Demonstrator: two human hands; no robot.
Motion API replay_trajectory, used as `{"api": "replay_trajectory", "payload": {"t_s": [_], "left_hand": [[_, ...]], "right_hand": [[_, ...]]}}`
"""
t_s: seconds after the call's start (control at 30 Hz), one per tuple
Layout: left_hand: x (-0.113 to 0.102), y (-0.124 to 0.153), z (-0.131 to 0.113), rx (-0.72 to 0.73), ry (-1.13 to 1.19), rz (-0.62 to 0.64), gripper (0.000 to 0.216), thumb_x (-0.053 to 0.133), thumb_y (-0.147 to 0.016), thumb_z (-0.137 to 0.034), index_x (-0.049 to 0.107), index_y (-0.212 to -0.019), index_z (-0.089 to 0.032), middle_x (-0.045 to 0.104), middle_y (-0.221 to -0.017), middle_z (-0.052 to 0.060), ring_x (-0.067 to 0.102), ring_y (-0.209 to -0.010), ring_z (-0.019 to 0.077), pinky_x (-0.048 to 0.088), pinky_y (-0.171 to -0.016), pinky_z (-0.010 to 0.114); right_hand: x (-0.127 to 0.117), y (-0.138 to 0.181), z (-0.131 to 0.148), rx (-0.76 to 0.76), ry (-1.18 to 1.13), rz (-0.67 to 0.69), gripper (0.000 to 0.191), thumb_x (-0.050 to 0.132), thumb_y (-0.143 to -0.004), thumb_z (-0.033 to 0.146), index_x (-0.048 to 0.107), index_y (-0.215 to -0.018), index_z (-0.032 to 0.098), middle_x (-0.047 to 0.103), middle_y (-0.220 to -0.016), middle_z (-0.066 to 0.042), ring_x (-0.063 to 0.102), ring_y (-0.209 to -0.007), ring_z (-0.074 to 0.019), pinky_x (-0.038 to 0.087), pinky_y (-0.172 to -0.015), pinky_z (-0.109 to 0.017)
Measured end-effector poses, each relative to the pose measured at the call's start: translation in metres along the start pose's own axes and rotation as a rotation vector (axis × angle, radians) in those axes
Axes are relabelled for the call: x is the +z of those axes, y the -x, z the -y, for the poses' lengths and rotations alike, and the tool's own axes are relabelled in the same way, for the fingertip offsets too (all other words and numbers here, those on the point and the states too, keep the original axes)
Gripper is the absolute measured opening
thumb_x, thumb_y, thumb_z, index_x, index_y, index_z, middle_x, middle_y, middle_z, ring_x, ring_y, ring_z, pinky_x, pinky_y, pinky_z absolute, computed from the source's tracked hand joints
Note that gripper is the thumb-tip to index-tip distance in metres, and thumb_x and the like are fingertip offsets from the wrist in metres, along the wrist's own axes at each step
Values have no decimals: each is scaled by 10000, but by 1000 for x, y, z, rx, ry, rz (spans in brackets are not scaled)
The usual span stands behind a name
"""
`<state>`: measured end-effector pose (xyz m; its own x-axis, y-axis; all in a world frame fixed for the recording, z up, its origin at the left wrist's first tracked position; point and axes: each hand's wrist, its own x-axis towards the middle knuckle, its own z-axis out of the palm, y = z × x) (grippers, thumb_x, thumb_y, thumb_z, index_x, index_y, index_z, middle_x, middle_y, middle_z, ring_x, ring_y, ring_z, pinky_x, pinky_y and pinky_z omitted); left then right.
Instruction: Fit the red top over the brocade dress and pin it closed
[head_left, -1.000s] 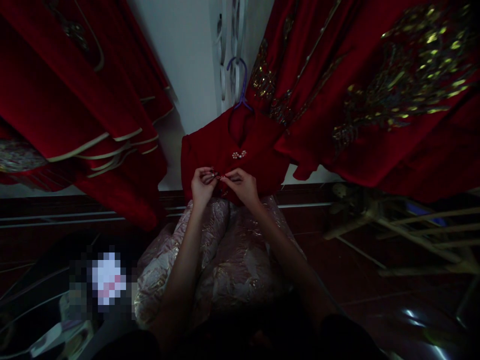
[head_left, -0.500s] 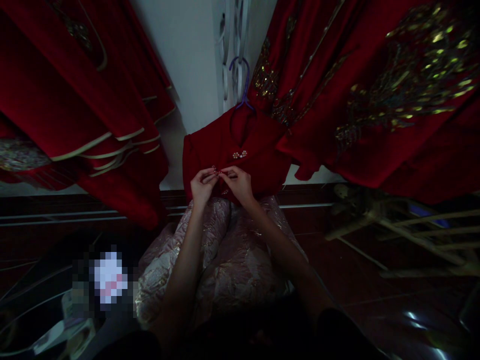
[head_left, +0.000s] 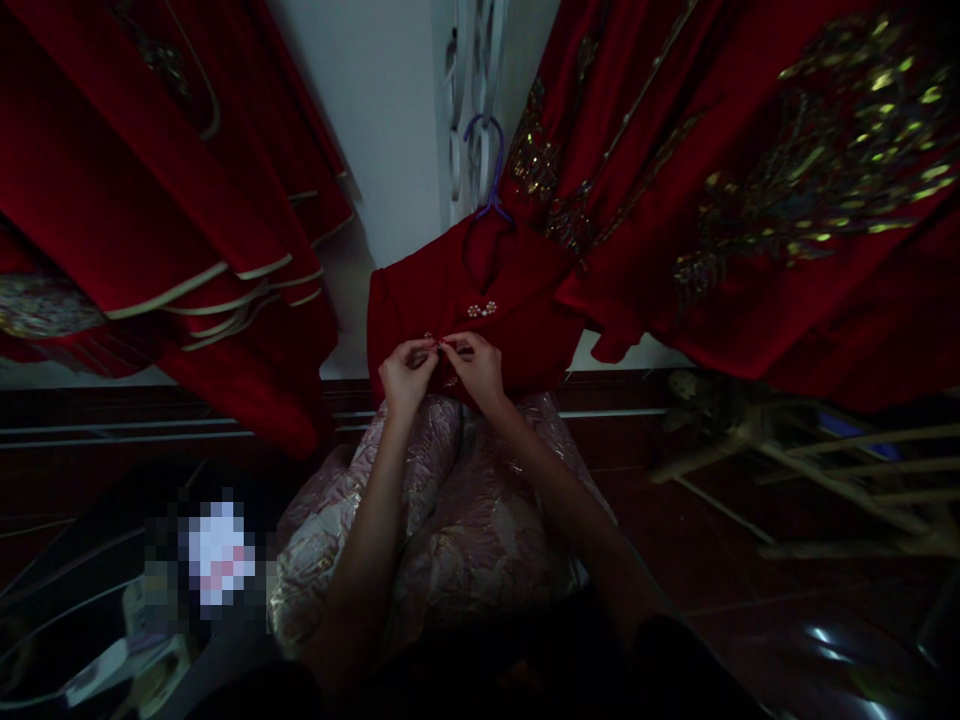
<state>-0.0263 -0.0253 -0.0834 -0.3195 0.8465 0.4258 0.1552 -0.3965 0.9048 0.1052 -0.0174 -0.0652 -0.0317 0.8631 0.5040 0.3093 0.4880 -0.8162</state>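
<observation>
A red garment (head_left: 525, 290) hangs in front of me on a purple hanger (head_left: 493, 165), its lower part over my lap. Below its neckline sits a pale beaded flower fastener (head_left: 481, 310). Lower on the front, my left hand (head_left: 409, 372) and my right hand (head_left: 477, 370) meet fingertip to fingertip. Both are closed in a pinch on a second beaded fastener (head_left: 428, 336), mostly hidden by the fingers. Another small beaded ornament (head_left: 451, 382) shows between the wrists.
Red garments with pale trim (head_left: 247, 270) hang at the left, and a sequined red garment (head_left: 817, 200) at the right. A white metal grille (head_left: 480, 80) holds the hanger. Shiny patterned fabric (head_left: 480, 510) covers my lap. A wooden slatted frame (head_left: 817, 460) stands on the right.
My fingertips have drawn slightly closer together over the fastener, covering more of it. The whole view has shifted a little; the garment hangs as before.
</observation>
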Motion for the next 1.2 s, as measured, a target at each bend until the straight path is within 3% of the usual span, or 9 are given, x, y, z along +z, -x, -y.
{"api": "replay_trajectory", "payload": {"t_s": [0.27, 0.4, 0.53, 0.6, 0.73, 0.83, 0.97, 1.07, 1.2], "left_hand": [[-4, -3, 1, 2, 114, 97, 258, 692, -726, -271, 675, -949, -143, 714, -881, 66, 681, -809, 148, 546, -815, 293], [-7, -7, 3, 39, 54, 177, 238, 613, -816, -312, 650, -995, -159, 695, -992, 72, 660, -907, 150, 514, -870, 289], [-16, -9, 11, 39, -165, 247, 193, 461, -906, -301, 556, -1017, -175, 649, -991, 61, 632, -865, 142, 494, -867, 310], [-23, -8, 10, 50, -355, 331, 191, 427, -923, -313, 553, -979, -181, 633, -988, 64, 611, -910, 162, 466, -911, 335], [-37, -2, 0, 78, -574, 501, 323, 565, -845, -475, 571, -1003, -194, 598, -1037, 73, 562, -1029, 210, 438, -946, 350], [-48, -1, -8, 54, -690, 539, 534, 738, -681, -474, 545, -1091, -192, 566, -1088, 83, 571, -961, 218, 466, -848, 328], [-53, -4, -12, 6, -809, 659, 232, 656, -749, -334, 557, -907, -197, 583, -782, 12, 552, -699, 174, 427, -684, 290], [-46, -4, -17, 176, -855, 579, 103, 608, -756, -256, 520, -757, -203, 535, -725, 9, 531, -747, 187, 408, -709, 294], [-32, 0, -27, 374, -796, 294, 72, 549, -758, -156, 493, -756, -201, 516, -902, 43, 512, -897, 197, 417, -777, 298]], "right_hand": [[-1, -3, 4, 7, 37, -1, 187, 599, -841, 347, 677, -923, 198, 701, -948, -49, 661, -791, -143, 570, -698, -251], [-8, -3, 2, -11, 24, 73, 196, 551, -878, 327, 682, -970, 215, 722, -999, -33, 687, -860, -145, 567, -807, -275], [-32, 21, -9, 39, -35, 213, 239, 546, -881, 316, 652, -1070, 215, 727, -992, -32, 698, -886, -144, 575, -763, -260], [-48, 38, -18, 69, 16, 253, 200, 561, -873, 331, 655, -993, 201, 723, -953, -37, 695, -875, -150, 573, -741, -261], [-69, 56, -35, 136, 125, 363, 139, 577, -854, 279, 648, -929, 186, 723, -906, -49, 696, -828, -155, 567, -764, -294], [-62, 57, -41, 138, 89, 393, 222, 565, -859, 260, 620, -1063, 191, 709, -1016, -70, 685, -920, -158, 563, -784, -297], [-33, 58, -49, 134, 47, 341, 351, 579, -844, 247, 542, -1189, 191, 677, -1062, -82, 663, -930, -151, 556, -752, -280], [-13, 58, -57, 116, 96, 268, 267, 606, -803, 212, 569, -1066, 185, 651, -947, -55, 631, -804, -134, 545, -715, -266], [-5, 59, -60, 34, 174, 184, 166, 639, -765, 232, 558, -905, 195, 574, -900, -34, 574, -739, -127, 521, -634, -237]]}}
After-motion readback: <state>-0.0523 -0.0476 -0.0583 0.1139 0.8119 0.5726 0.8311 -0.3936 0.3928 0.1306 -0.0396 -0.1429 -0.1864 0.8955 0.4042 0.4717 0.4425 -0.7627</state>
